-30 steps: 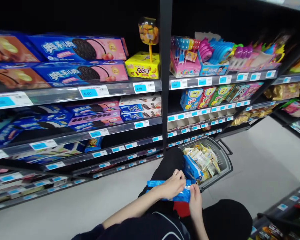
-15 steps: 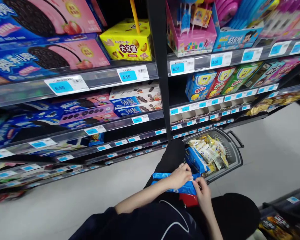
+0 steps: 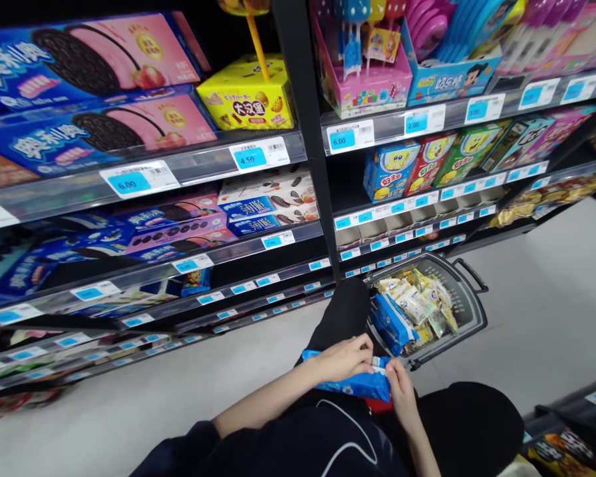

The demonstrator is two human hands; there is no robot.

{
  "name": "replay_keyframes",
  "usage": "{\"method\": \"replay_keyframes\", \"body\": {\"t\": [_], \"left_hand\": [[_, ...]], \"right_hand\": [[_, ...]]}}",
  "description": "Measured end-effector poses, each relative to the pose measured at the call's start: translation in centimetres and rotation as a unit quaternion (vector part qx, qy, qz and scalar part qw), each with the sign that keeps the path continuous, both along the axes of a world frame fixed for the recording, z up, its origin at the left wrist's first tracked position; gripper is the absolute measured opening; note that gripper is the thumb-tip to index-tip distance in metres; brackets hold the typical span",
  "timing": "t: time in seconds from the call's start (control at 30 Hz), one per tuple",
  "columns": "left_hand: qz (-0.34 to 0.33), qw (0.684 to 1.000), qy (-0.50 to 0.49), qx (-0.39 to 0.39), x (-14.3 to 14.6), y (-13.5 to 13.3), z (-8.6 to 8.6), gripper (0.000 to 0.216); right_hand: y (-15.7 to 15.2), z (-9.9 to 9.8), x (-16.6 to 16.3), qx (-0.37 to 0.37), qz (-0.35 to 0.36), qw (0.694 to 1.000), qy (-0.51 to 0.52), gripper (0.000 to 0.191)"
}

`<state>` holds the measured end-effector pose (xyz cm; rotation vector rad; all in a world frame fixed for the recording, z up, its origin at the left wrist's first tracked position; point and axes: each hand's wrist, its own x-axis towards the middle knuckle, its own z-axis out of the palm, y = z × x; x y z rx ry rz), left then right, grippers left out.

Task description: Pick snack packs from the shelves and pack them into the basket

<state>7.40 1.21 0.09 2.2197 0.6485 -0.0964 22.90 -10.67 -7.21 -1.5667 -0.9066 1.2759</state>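
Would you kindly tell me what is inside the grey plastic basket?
Inside the grey plastic basket are a blue plastic packet and small pale-yellow wrapped packets; whatever lies beneath them is covered.

Basket (image 3: 464, 291) stood on floor (image 3: 551, 285), shelf unit (image 3: 305, 126) behind and to its left. In basket: sachets (image 3: 420, 301) lay right, one packet (image 3: 391, 321) left. Before basket, left of it, second packet (image 3: 357, 387) was in left hand (image 3: 348, 356) and right hand (image 3: 402, 389).
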Motion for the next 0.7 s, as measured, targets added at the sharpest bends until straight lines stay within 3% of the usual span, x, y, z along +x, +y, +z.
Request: {"method": "replay_keyframes", "body": {"t": [0.17, 0.27, 0.4, 0.53, 0.7], "left_hand": [[0.061, 0.989, -0.017, -0.132, 0.0, 0.0, -1.9, 0.016], [0.067, 0.985, -0.013, -0.156, 0.5, 0.1, -2.5, 0.022], [0.051, 0.997, 0.011, -0.060, 0.3, -0.3, -1.6, 0.028], [0.045, 0.995, 0.074, 0.058, -1.7, -1.4, -0.3, 0.030], [0.048, 0.986, 0.136, 0.087, -4.0, -2.4, 0.0, 0.022]], "right_hand": [[-0.2, -1.2, 0.1, 0.002, 0.000, 1.000, 0.012, 0.039], [-0.3, -2.0, 0.1, -0.011, -0.003, 1.000, 0.016, 0.041], [-0.7, -2.8, 0.0, -0.016, -0.016, 0.999, 0.039, 0.044], [-1.2, -3.3, 0.1, -0.028, -0.028, 0.998, 0.057, 0.044], [-1.4, -3.9, 0.2, -0.034, -0.036, 0.998, 0.036, 0.048]]}}
